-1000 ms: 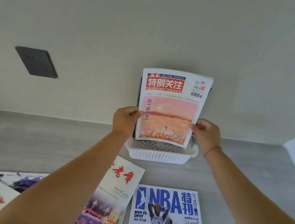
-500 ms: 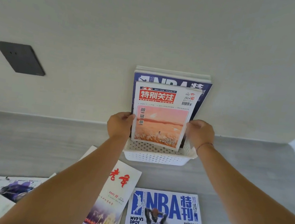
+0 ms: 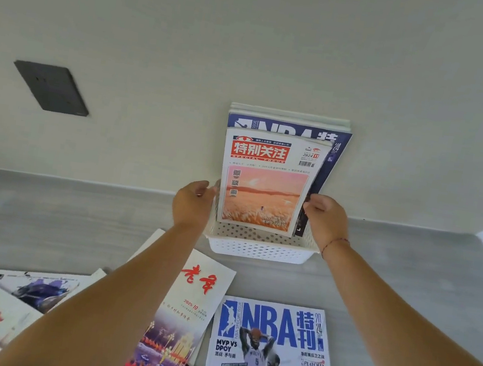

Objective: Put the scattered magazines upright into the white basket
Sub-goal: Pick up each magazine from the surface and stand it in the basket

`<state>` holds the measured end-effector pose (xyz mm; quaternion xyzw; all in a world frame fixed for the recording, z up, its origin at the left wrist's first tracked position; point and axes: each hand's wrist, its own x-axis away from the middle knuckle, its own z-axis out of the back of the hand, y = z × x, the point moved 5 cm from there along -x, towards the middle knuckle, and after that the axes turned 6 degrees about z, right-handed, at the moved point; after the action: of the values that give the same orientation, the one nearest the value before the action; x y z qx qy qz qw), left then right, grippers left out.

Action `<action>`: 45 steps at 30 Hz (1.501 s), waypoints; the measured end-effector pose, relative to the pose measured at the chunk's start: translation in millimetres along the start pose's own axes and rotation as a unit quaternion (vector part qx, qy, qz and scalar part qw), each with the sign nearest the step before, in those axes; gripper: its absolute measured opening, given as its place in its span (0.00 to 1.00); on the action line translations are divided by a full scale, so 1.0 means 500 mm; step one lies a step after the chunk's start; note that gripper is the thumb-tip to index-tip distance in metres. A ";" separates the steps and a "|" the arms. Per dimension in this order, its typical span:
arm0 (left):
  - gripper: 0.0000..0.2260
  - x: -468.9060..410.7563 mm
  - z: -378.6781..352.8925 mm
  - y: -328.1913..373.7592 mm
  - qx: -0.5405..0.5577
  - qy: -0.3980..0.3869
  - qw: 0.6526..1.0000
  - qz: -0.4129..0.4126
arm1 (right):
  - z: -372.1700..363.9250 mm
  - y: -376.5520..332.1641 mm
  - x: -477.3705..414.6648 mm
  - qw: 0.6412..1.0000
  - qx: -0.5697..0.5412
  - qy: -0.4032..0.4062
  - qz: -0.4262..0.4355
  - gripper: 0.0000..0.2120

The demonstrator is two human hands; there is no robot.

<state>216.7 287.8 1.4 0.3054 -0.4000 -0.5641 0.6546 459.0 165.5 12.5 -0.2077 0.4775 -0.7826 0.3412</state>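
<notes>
Perforated plastic basket (image 3: 259, 249), glossy magazines (image 3: 272, 354)

We identify a plain indoor room; home or office cannot be determined. A grey wood-grain bench (image 3: 43, 217) meets an off-white wall (image 3: 253, 45) at its far edge. A dark rectangular wall plate (image 3: 51, 88) sits far left. Consumer magazines (image 3: 272, 351) lie near us; a white perforated basket (image 3: 259, 249) stands against the wall.
</notes>
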 end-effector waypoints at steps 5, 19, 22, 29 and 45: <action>0.18 0.072 0.112 -0.133 -0.036 0.005 0.999 0.012 | -0.010 -0.030 0.152 0.996 0.016 0.010 0.092 0.11; 0.25 0.156 0.268 -0.382 -0.315 -0.064 0.942 0.097 | -0.261 0.091 0.495 0.937 -0.168 -0.242 -0.191 0.15; 0.22 0.145 0.268 -0.380 -0.319 -0.073 0.942 0.078 | -0.257 0.089 0.485 0.933 -0.171 -0.236 -0.210 0.10; 0.05 0.154 0.285 -0.377 -0.106 -0.085 0.983 0.123 | -0.243 0.099 0.465 0.916 -0.186 -0.229 -0.271 0.17; 0.05 0.207 0.332 -0.199 0.238 -0.174 0.955 0.023 | -0.175 0.009 0.385 0.951 -0.223 -0.188 -0.102 0.08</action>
<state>27.8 177.1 17.2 0.3401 -0.6373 -0.4816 0.4962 272.6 76.0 -31.8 -0.4692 0.5438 -0.6333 0.2881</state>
